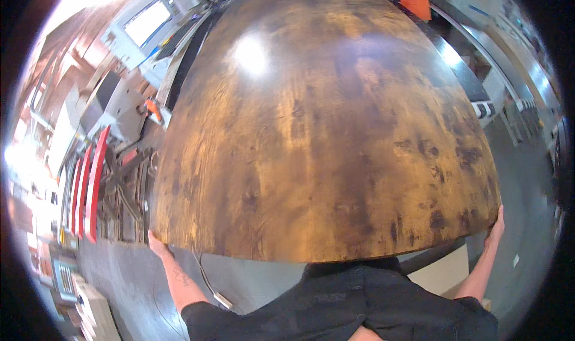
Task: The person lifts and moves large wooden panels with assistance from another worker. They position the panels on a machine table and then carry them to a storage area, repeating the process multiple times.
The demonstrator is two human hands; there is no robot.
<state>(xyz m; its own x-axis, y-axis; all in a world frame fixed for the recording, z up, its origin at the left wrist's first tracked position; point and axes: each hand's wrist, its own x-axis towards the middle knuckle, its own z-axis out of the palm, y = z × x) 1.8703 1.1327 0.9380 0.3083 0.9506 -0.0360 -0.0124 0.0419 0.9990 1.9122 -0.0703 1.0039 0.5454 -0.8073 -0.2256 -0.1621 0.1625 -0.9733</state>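
Observation:
A large wood-grain board [323,137], mottled brown and black with a glossy sheen, stretches from just in front of my body toward the far end of the view. At its near left corner my left hand [157,245] grips the edge, fingers mostly hidden by the board. My right hand [498,226] holds the near right corner the same way, with its fingers partly out of sight. Both arms are spread wide along the sides. The board's far part lies over a dark machine bed [461,71].
A person in an orange top [414,0] stands at the far right. Left are a machine with a lit screen [148,23], red bars [97,185] and a grey box-shaped unit [123,110]. A cable [206,278] hangs below the board. Grey floor [527,179] shows right.

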